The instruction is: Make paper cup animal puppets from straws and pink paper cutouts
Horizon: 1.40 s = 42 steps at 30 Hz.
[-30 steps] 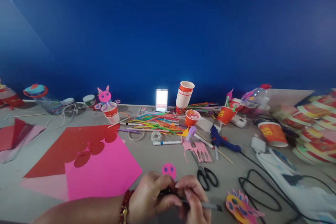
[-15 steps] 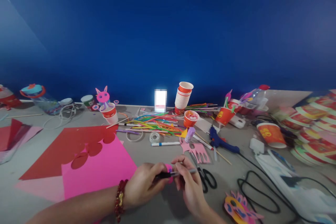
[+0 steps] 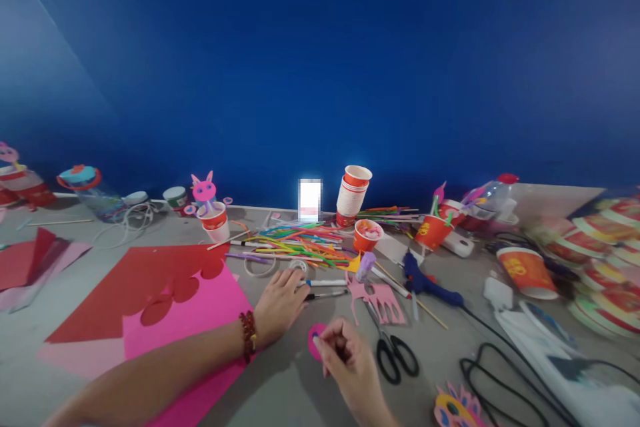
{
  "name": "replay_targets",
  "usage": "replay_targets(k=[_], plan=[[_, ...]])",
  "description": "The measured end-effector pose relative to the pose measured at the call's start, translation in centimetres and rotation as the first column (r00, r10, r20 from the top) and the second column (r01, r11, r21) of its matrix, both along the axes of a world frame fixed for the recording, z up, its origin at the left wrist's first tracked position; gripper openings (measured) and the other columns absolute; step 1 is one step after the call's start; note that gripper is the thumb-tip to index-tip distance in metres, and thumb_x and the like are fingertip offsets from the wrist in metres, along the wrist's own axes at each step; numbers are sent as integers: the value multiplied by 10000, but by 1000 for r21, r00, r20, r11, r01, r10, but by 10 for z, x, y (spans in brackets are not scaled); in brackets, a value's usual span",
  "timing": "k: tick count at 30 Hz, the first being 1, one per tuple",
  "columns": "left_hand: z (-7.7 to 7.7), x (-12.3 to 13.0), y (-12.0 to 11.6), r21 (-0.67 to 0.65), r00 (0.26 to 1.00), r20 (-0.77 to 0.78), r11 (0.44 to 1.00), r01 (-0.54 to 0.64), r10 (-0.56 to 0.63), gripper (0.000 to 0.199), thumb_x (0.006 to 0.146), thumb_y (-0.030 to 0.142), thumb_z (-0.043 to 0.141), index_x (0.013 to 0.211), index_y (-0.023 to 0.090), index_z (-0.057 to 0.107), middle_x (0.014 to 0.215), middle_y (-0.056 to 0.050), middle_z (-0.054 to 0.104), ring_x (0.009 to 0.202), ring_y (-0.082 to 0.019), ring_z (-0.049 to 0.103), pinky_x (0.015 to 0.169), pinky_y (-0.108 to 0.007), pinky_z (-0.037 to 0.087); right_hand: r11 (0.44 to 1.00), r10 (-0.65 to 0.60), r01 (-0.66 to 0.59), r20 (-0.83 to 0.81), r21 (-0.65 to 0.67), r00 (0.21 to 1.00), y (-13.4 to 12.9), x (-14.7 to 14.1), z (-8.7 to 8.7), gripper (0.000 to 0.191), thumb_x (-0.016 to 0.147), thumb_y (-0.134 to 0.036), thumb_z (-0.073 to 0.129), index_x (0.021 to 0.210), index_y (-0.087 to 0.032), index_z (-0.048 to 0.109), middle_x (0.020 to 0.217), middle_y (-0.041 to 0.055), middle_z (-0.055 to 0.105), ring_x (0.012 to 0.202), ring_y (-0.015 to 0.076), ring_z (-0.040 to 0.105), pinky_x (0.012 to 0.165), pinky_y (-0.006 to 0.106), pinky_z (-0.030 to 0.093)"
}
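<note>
My left hand (image 3: 281, 303) lies palm down on the table with its fingers stretched forward. Its fingertips cover the left ends of a white marker with a blue band (image 3: 327, 283) and a black pen (image 3: 327, 294), which lie side by side. Between thumb and fingers, my right hand (image 3: 347, 353) pinches a small pink paper disc (image 3: 315, 343) with a dark mark near its middle. To the right of that hand are black-handled scissors (image 3: 395, 353), their blades partly under a cut pink paper scrap (image 3: 383, 303).
Red paper (image 3: 115, 287) and bright pink paper (image 3: 200, 327) lie at left. Behind are colourful pipe cleaners (image 3: 305, 243), stacked cups (image 3: 350, 197) and a cup of scraps (image 3: 369, 235). A blue glue gun (image 3: 430, 283) and its black cord lie at right, near a decorated paper piece (image 3: 455, 407).
The black pen, held between both hands before, now lies on the table beside the marker. My left hand has moved forward to it. The pink disc stays in my right hand; the view has shifted slightly.
</note>
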<state>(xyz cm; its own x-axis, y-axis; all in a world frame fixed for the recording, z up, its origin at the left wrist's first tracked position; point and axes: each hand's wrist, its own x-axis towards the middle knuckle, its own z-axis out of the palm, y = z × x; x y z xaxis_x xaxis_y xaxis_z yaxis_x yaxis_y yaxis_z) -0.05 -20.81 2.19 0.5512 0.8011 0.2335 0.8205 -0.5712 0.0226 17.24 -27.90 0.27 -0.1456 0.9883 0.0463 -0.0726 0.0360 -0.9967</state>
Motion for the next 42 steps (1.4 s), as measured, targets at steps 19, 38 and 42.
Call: replay_targets(k=[19, 38, 42], plan=[[18, -145, 97, -62, 950, -91, 950, -305, 299, 132, 860, 121, 532, 906, 156, 651, 981, -106, 663, 980, -262, 615, 881, -363, 443, 996, 88, -90, 89, 22, 992, -3, -2, 1, 311, 876, -480, 642, 794, -181, 612, 608, -26, 561, 542, 115, 516, 526, 214, 382], [59, -44, -34, -199, 888, 459, 970, 136, -30, 200, 1001, 271, 420, 1184, 225, 484, 1066, -46, 697, 929, -166, 691, 799, -256, 529, 990, 124, -133, -154, -54, 980, 0, 5, 18, 503, 779, -626, 695, 1000, -185, 600, 620, -24, 570, 498, 115, 503, 434, 205, 340], [51, -11, -52, -244, 892, 403, 915, 322, -207, 148, 1008, 232, 408, 1109, 198, 510, 1015, -56, 714, 882, -184, 696, 746, -265, 508, 996, 69, -77, -149, -46, 986, -2, 10, 31, 363, 829, -548, 682, 911, -199, 621, 607, -18, 589, 469, 113, 506, 429, 213, 348]])
